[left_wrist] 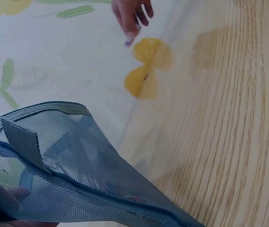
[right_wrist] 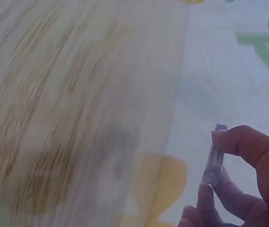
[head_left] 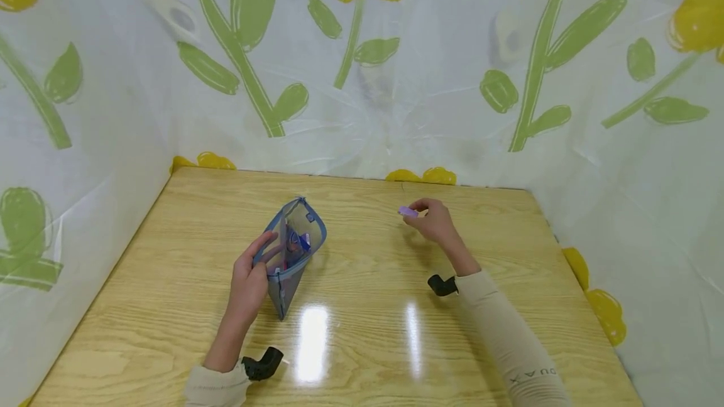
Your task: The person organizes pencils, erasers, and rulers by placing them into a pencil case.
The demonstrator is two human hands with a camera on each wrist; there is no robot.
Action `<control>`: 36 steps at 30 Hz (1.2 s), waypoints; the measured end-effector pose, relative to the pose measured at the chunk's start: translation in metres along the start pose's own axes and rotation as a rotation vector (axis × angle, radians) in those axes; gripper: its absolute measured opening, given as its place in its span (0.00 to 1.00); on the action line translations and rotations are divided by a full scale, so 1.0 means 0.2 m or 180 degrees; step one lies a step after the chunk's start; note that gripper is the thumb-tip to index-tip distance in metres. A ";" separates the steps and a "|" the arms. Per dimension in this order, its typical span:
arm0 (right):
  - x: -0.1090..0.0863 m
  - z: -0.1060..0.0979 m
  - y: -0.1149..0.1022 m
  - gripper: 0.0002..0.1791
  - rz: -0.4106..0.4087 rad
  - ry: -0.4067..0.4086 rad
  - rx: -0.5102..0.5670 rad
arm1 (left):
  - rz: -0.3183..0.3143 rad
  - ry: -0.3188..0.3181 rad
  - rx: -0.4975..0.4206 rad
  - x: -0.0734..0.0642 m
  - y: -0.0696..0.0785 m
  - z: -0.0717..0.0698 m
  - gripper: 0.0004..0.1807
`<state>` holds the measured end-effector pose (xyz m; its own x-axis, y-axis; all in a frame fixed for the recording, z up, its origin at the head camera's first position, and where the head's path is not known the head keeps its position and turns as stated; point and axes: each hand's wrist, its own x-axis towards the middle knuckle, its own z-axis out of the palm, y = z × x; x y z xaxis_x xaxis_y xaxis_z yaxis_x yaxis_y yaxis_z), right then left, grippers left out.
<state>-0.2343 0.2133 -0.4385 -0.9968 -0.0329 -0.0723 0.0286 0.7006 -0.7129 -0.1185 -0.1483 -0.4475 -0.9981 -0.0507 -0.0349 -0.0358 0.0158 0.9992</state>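
My left hand (head_left: 250, 278) grips the near left rim of a blue mesh zipper pouch (head_left: 290, 284), with fingers over the edge. The pouch's mouth gapes upward, and a few items (head_left: 298, 242), one dark blue and white, show inside. Seen from the left wrist, the mesh pouch (left_wrist: 92, 161) narrows toward the tabletop. Out to the right, above the table, my right hand (head_left: 434, 222) pinches a small purple bar-shaped object (head_left: 408, 211) between thumb and fingers. In the right wrist view this purple object (right_wrist: 215, 158) has a pale printed label; I cannot tell its kind.
Beneath both hands lies a wood-grain table (head_left: 362, 344) with glossy light reflections. A white sheet with yellow flowers and green leaves (head_left: 441, 105) hangs along the back and both sides. Black curved mounts (head_left: 264, 364) stick out at both wrists.
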 end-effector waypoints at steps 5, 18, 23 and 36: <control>-0.03 0.05 -0.10 0.17 -0.0215 -0.0068 0.0075 | 0.0031 0.0015 -0.0041 0.00 0.00 0.01 0.33; -0.08 0.18 -0.36 0.12 -0.0741 -0.0334 0.0224 | 0.0015 0.0067 -0.0032 0.00 0.00 0.00 0.34; -0.10 0.23 -0.45 0.12 -0.0833 -0.0420 0.0180 | 0.0028 0.0061 -0.0058 0.00 -0.01 0.00 0.33; -0.13 0.35 -0.57 0.10 -0.1158 -0.0663 0.0263 | 0.0068 0.0061 -0.0091 -0.01 -0.03 0.00 0.34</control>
<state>-0.2062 0.0850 -0.4037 -0.9070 -0.4166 0.0611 -0.3080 0.5576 -0.7708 -0.1171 -0.1475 -0.4534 -0.9975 -0.0699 -0.0136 -0.0129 -0.0114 0.9999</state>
